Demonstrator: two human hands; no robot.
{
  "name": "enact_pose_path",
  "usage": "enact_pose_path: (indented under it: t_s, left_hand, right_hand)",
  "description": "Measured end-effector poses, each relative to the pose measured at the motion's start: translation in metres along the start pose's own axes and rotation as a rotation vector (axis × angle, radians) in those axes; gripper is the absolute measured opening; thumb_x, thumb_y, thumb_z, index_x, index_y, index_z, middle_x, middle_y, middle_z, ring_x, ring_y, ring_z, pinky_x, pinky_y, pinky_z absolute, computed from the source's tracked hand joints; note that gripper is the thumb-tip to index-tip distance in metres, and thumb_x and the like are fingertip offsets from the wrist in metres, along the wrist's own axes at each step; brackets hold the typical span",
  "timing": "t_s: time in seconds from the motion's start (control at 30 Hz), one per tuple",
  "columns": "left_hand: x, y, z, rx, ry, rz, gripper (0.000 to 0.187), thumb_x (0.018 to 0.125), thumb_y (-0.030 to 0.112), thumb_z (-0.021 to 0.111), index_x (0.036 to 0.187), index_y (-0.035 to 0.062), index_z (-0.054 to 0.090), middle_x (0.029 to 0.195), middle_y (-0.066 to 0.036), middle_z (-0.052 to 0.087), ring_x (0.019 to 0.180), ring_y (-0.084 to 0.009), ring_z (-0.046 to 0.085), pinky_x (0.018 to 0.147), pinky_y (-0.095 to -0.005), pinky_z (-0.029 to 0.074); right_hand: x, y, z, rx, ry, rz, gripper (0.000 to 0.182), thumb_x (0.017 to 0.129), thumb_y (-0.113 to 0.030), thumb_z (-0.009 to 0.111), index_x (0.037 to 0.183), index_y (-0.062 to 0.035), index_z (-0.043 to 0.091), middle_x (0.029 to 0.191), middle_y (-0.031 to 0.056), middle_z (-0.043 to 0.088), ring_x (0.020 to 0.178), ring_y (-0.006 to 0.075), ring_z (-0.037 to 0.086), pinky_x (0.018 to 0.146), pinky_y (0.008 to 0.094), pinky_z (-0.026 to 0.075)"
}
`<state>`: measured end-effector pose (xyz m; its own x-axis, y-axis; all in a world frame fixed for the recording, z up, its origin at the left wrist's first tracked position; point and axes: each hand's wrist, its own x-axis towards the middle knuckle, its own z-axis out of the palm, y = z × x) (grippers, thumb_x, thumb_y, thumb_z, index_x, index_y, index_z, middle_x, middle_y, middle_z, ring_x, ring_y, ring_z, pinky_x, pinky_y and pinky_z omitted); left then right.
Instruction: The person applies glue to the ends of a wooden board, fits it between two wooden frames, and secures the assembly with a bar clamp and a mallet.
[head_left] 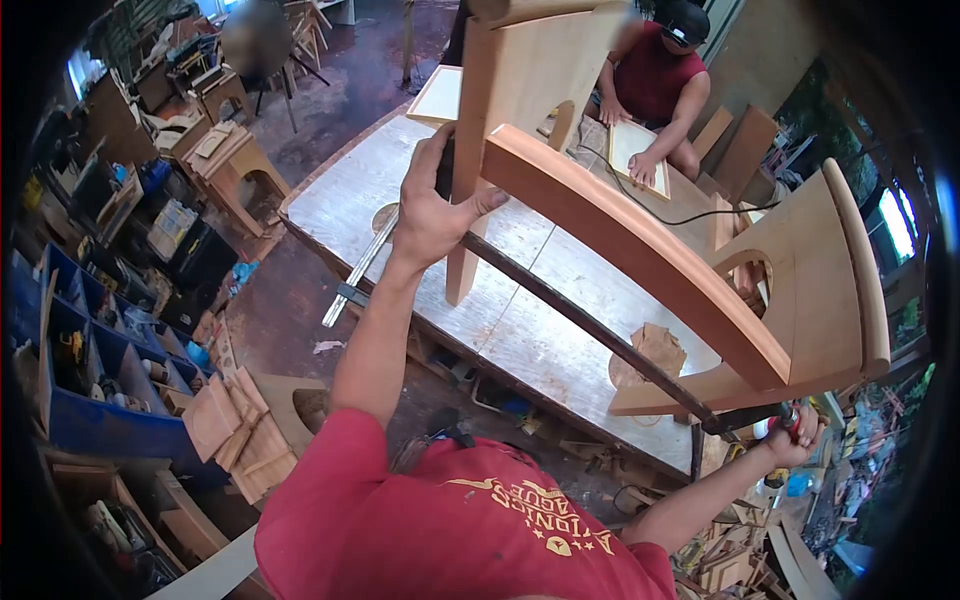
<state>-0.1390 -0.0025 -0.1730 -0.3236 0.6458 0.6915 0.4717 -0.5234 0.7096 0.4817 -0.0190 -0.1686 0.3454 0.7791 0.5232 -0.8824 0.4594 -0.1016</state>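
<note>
A wooden frame with a curved rail [640, 250] joining two shaped side panels stands on the pale worktable [520, 320]. Beneath the rail, a long dark bar clamp [590, 335] spans from one side panel to the other. My left hand [437, 205] is wrapped round the clamp's end, against the left panel's leg [468, 160], thumb pointing right. At the lower right, my right hand [797, 437] grips the clamp's red handle [790, 420], just beyond the right panel [820, 290]. Both hands are closed.
Across the table a co-worker [660, 80] rests both hands on a light panel [638, 158]. A black cable [690, 220] crosses the tabletop. Another metal clamp [362, 270] lies at the left edge. Blue bins [110, 370] and wood pieces [240, 430] are left; scraps lie lower right.
</note>
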Motion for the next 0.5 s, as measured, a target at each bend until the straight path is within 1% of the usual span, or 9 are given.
enact_pose_path:
  t_s: [0.03, 0.07, 0.13, 0.17, 0.2, 0.23, 0.3, 0.4, 0.5]
  left_hand:
    - [0.001, 0.003, -0.002, 0.017, -0.026, -0.009, 0.087, 0.076, 0.027, 0.087, 0.141, -0.0060, 0.041, 0.128, -0.017, 0.056, 0.121, -0.0245, 0.055, 0.105, -0.0360, 0.043]
    - [0.002, 0.006, -0.005, 0.024, -0.014, 0.029, 0.082, 0.077, 0.023, 0.086, 0.140, -0.0070, 0.042, 0.128, -0.016, 0.057, 0.121, -0.0241, 0.055, 0.105, -0.0363, 0.042]
    - [0.001, -0.007, -0.012, -0.077, -0.009, -0.003, 0.079, 0.079, 0.020, 0.084, 0.139, -0.0080, 0.043, 0.129, -0.016, 0.058, 0.121, -0.0235, 0.055, 0.105, -0.0362, 0.043]
    - [0.001, -0.013, -0.009, -0.146, -0.028, -0.017, 0.077, 0.080, 0.018, 0.084, 0.139, -0.0085, 0.043, 0.129, -0.015, 0.058, 0.120, -0.0232, 0.055, 0.104, -0.0362, 0.043]
    - [0.002, -0.014, -0.009, -0.289, -0.058, -0.071, 0.071, 0.083, 0.013, 0.080, 0.139, -0.0096, 0.043, 0.128, -0.016, 0.059, 0.119, -0.0221, 0.057, 0.103, -0.0353, 0.045]
    - [0.005, -0.012, -0.009, -0.431, -0.062, -0.106, 0.066, 0.086, 0.012, 0.077, 0.137, -0.0101, 0.044, 0.126, -0.016, 0.060, 0.116, -0.0215, 0.059, 0.101, -0.0344, 0.046]
    - [0.009, -0.015, -0.013, -0.421, -0.075, -0.170, 0.062, 0.083, 0.022, 0.081, 0.132, -0.0031, 0.053, 0.117, -0.012, 0.065, 0.105, -0.0169, 0.062, 0.093, -0.0311, 0.050]
    - [0.012, -0.032, -0.014, -0.370, -0.126, -0.158, 0.061, 0.084, 0.025, 0.081, 0.131, -0.0029, 0.054, 0.115, -0.011, 0.065, 0.104, -0.0161, 0.062, 0.093, -0.0305, 0.050]
    - [0.008, -0.030, -0.010, -0.288, -0.063, -0.075, 0.058, 0.084, 0.023, 0.081, 0.129, -0.0023, 0.055, 0.113, -0.009, 0.065, 0.103, -0.0153, 0.061, 0.092, -0.0298, 0.049]
  right_hand:
    - [0.000, -0.001, 0.001, 0.004, 0.006, 0.011, 0.010, 0.091, 0.000, 0.048, 0.096, 0.0034, 0.057, 0.052, -0.0048, 0.036, 0.046, 0.0066, 0.038, 0.053, 0.0237, 0.037]
    - [0.003, 0.001, 0.001, 0.009, 0.012, 0.019, 0.010, 0.091, 0.001, 0.048, 0.096, 0.0034, 0.057, 0.052, -0.0050, 0.036, 0.046, 0.0065, 0.038, 0.054, 0.0237, 0.037]
    - [0.009, 0.000, -0.003, -0.006, 0.039, 0.066, 0.010, 0.091, 0.001, 0.049, 0.097, 0.0037, 0.057, 0.053, -0.0046, 0.036, 0.047, 0.0064, 0.038, 0.055, 0.0239, 0.038]
    - [0.004, -0.012, -0.004, -0.026, 0.058, 0.066, 0.010, 0.091, 0.001, 0.049, 0.098, 0.0038, 0.056, 0.054, -0.0044, 0.037, 0.048, 0.0064, 0.039, 0.056, 0.0240, 0.038]
    - [0.001, -0.008, 0.002, -0.034, 0.047, 0.080, 0.011, 0.091, 0.001, 0.049, 0.098, 0.0046, 0.056, 0.056, -0.0034, 0.039, 0.049, 0.0068, 0.040, 0.056, 0.0243, 0.038]
    - [0.002, -0.008, 0.001, -0.025, 0.007, 0.098, 0.014, 0.091, 0.000, 0.049, 0.102, 0.0056, 0.056, 0.058, -0.0025, 0.041, 0.050, 0.0071, 0.040, 0.056, 0.0246, 0.038]
    - [0.000, -0.006, 0.007, -0.032, 0.073, 0.085, 0.017, 0.091, 0.000, 0.049, 0.105, 0.0066, 0.056, 0.058, -0.0026, 0.041, 0.050, 0.0073, 0.041, 0.055, 0.0247, 0.038]
    - [-0.001, -0.006, 0.010, -0.037, 0.121, 0.073, 0.019, 0.090, -0.001, 0.050, 0.106, 0.0076, 0.056, 0.058, -0.0025, 0.041, 0.051, 0.0068, 0.042, 0.056, 0.0239, 0.039]
    - [-0.002, 0.001, 0.012, -0.046, 0.022, 0.077, 0.019, 0.089, -0.002, 0.052, 0.104, 0.0081, 0.058, 0.058, -0.0032, 0.041, 0.051, 0.0062, 0.043, 0.056, 0.0234, 0.040]
